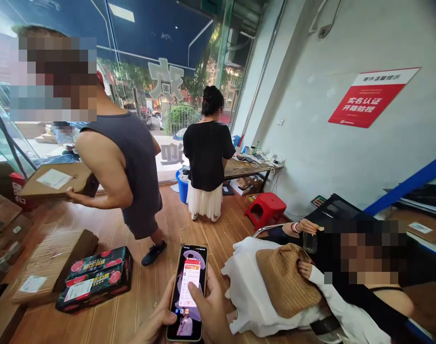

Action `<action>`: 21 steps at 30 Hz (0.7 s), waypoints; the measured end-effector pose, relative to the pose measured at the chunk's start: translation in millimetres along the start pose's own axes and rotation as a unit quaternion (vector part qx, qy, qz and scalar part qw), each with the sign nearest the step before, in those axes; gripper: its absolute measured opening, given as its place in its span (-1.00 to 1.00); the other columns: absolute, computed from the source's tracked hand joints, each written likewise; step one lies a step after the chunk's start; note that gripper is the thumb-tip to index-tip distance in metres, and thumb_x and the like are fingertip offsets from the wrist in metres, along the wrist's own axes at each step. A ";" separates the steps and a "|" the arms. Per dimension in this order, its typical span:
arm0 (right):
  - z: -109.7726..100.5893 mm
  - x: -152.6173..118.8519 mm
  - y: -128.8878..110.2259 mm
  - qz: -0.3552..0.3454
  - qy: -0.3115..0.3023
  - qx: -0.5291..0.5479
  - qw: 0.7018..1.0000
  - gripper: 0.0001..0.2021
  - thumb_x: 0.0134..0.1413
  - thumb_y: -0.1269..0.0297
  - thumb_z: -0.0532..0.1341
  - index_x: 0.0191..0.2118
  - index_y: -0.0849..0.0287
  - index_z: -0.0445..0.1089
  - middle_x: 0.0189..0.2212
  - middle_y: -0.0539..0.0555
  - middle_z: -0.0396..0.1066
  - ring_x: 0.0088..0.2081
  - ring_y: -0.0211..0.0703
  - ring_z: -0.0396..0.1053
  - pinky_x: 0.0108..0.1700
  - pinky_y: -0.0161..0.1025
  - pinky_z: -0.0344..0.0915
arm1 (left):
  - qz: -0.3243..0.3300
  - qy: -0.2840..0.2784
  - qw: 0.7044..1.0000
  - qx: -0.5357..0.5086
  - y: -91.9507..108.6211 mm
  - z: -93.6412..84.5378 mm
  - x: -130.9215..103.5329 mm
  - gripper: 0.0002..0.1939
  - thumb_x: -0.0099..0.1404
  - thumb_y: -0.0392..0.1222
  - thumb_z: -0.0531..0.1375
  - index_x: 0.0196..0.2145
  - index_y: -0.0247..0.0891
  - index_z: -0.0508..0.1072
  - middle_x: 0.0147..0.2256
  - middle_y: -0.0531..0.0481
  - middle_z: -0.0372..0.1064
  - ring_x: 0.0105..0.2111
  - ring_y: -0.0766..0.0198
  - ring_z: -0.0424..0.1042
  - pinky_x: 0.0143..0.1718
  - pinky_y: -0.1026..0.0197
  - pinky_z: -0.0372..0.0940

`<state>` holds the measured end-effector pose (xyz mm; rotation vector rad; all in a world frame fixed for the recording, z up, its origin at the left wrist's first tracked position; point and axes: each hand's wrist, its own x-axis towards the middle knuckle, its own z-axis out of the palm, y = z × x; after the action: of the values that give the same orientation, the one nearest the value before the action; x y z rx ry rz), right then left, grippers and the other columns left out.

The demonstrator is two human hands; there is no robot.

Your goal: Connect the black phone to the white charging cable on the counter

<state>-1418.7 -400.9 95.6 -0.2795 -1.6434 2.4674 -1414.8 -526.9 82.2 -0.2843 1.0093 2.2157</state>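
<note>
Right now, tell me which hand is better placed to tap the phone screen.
The right hand: its thumb already lies over the phone screen, while the left hand cradles the phone's edge from below.

Two bare hands at the frame's lower edge, left hand (156,322), right hand (212,310), no sleeves in view, no rings, no watch, no gloves, short plain fingernails
</note>
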 end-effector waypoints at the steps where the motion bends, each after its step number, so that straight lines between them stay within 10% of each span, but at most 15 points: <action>1: -6.3 3.9 -2.9 -0.004 0.004 -0.011 1.000 -0.48 -0.13 0.05 0.36 -0.06 0.21 0.32 -0.20 0.15 0.52 -0.18 0.01 0.46 -0.10 -0.14 0.36 | -0.005 0.003 1.000 -0.007 -2.6 4.5 6.3 0.07 -0.13 -0.19 0.27 0.30 0.15 -0.10 0.14 -0.12 0.26 -0.25 -0.08 0.47 -0.32 -0.06 0.41; 12: -75.5 44.3 -38.2 0.088 -0.020 0.084 0.992 -0.58 -0.17 0.19 0.20 -0.10 0.19 0.38 -0.20 0.12 0.55 -0.20 0.05 0.48 -0.19 -0.14 0.42 | -0.003 -0.011 1.000 -0.022 -18.0 65.7 45.1 0.13 -0.05 -0.20 0.27 0.33 0.07 -0.31 0.20 -0.14 0.19 -0.16 -0.16 0.45 -0.56 0.16 0.38; 21: -116.0 65.7 -23.7 0.046 -0.026 0.067 0.996 -0.49 -0.09 0.13 0.34 0.01 0.16 0.34 -0.02 0.14 0.45 0.03 0.04 0.36 0.05 -0.11 0.33 | 0.008 -0.022 0.999 -0.038 -31.5 89.1 75.3 -0.07 -0.01 -0.21 0.20 0.30 0.05 -0.06 0.14 -0.05 0.28 -0.08 -0.06 0.43 -0.19 -0.02 0.41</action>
<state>-1453.3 -272.6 69.4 -0.2812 -1.5068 2.6607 -1443.4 -409.8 90.4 -0.2615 0.9077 2.2695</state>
